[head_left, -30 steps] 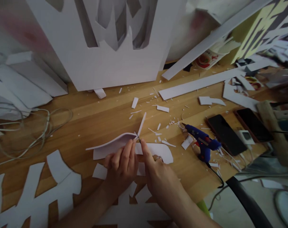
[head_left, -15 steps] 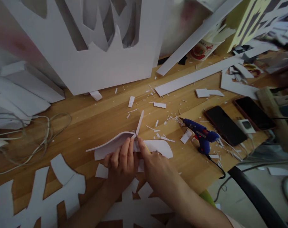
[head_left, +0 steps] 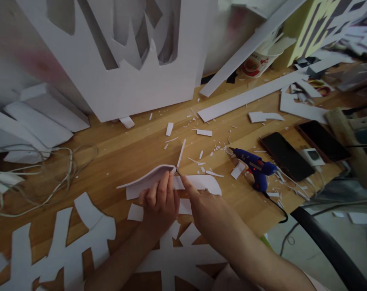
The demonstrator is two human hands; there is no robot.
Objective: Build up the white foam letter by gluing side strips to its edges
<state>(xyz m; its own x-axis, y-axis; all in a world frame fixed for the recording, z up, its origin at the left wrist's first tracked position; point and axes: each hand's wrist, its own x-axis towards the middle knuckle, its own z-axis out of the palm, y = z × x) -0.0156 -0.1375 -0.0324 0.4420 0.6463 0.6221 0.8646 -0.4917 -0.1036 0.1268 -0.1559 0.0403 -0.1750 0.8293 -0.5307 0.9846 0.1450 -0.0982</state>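
Observation:
My left hand [head_left: 161, 198] has its fingers bent together over a white foam board piece [head_left: 151, 178], pinching it near its right end. The piece has a curved strip standing on edge along its back. A narrow strip [head_left: 181, 153] sticks up beyond the fingertips. My right hand [head_left: 206, 204] is closed with its index finger stretched forward on a craft knife [head_left: 178, 172]. Only the knife's thin dark tip shows, at the strips' junction; the handle is hidden under the hand. The flat part of the piece continues to the right under that hand.
A blue glue gun [head_left: 256, 165] lies to the right, beside two phones [head_left: 286, 155]. Large white cut-out letters [head_left: 92, 238] lie in front. A tall white panel [head_left: 147, 89] stands behind. Foam scraps [head_left: 204, 132], a long strip [head_left: 247, 97], a paper cup [head_left: 259, 62] and tangled cables [head_left: 62, 173] surround the hands.
The view has shifted slightly, so the things on the left appear farther right. The yellow handle under my right hand no longer shows. Both hands stay at the same junction.

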